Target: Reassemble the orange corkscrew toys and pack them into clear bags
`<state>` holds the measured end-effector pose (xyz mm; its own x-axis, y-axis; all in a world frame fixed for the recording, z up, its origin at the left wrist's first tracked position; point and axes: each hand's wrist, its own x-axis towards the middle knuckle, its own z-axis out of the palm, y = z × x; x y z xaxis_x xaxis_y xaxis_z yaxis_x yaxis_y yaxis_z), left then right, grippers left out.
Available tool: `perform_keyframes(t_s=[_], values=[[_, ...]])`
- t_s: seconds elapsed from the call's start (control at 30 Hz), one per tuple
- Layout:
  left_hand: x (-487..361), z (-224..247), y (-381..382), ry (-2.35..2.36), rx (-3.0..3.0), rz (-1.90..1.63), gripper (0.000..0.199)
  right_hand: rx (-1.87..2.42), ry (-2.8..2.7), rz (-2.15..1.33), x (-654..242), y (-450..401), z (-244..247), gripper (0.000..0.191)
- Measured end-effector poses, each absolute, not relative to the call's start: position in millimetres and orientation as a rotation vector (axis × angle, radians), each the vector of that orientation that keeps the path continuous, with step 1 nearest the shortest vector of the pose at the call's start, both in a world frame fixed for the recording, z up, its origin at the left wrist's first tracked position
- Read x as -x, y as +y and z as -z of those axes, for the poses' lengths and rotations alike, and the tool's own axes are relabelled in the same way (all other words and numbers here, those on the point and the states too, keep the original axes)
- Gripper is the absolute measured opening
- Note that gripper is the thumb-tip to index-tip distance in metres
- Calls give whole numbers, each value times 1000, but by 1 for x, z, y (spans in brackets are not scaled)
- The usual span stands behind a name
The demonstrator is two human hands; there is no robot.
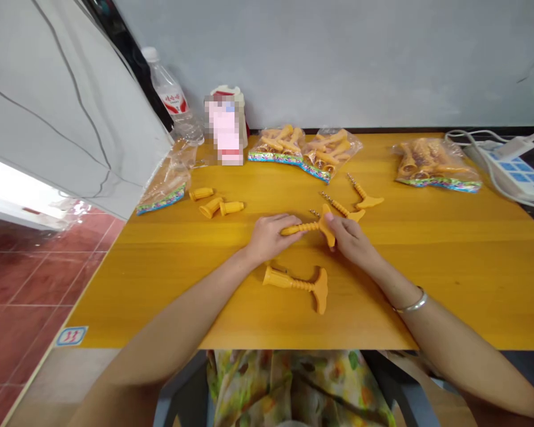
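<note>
1. If grip slips on the smooth plastic, the T-handled orange plastic corkscrew [305, 228] could drop or twist; a bare metal screw tip [314, 212] just behind its shaft could then jab a finger. Risk is a judgement call.
2. Long axis runs roughly L–R over mid-table, crossbar [328, 233] at R end, ribbed shaft pointing L into the palm. Own tip hidden; contact w/ table can't be told.
3. L hand [269, 237] curls shut around shaft. R hand [349, 237] nearly closed, thumb and fingers pinching crossbar.
4. Capped orange corkscrew [296, 284] lies just nearer the person. Two uncapped corkscrews [351, 204] lie to the R, three loose orange caps [216, 206] to the L.
5. Farther off: bagged orange parts [436, 166] along the back of the yellow wooden table [471, 284], plus a plastic water bottle [171, 95] and white power strip [514, 172].
</note>
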<state>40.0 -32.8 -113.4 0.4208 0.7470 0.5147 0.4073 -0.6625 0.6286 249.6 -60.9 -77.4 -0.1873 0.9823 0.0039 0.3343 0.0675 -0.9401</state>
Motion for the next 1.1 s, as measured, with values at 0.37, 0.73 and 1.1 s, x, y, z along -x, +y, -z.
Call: perform_keyframes(t_s=[0.37,0.73,1.1], values=[[-36,110,-30,1104,-2210,-1120,18,1277,-1876,-757,-254,-54,84,37],[-38,110,-33,1075,-2336,-1079,20,1425,-1805,-1191,-244,-66,71,71],[-38,113,-31,1066,-2309,-1129,18,1088,-2333,459,-268,-55,75,38]])
